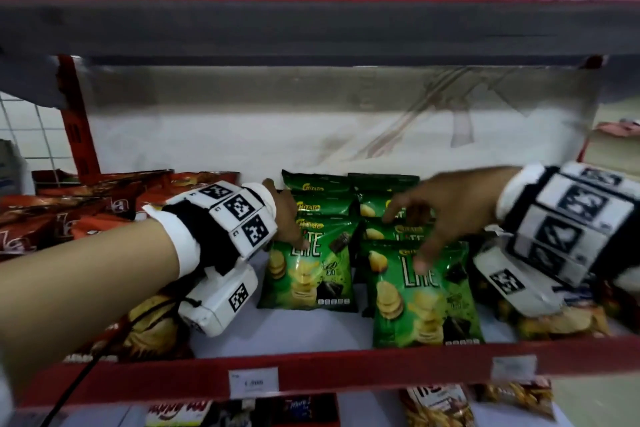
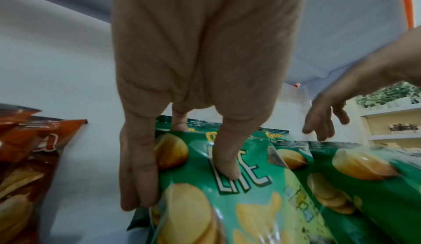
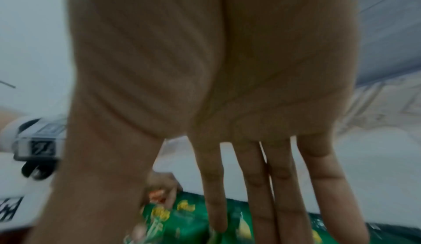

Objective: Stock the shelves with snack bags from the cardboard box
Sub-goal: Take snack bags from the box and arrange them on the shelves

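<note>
Green Chitato Lite snack bags stand in two rows on the shelf (image 1: 346, 371). My left hand (image 1: 289, 236) holds the top of the front left green bag (image 1: 308, 281). In the left wrist view its thumb (image 2: 225, 167) presses the front of that bag (image 2: 239, 203), and its fingers (image 2: 136, 176) lie along the bag's left edge. My right hand (image 1: 408, 239) hovers with spread, straight fingers over the right row. Its thumb reaches the top of the front right green bag (image 1: 426, 302). In the right wrist view the right hand (image 3: 182, 203) holds nothing. No cardboard box is in view.
Red snack bags (image 1: 69, 218) fill the shelf's left part, and brown chip bags (image 1: 561, 319) lie at its right end. The upper shelf (image 1: 311, 28) hangs close overhead. White shelf floor shows in front of the left green row. More snacks (image 1: 436, 406) sit on the shelf below.
</note>
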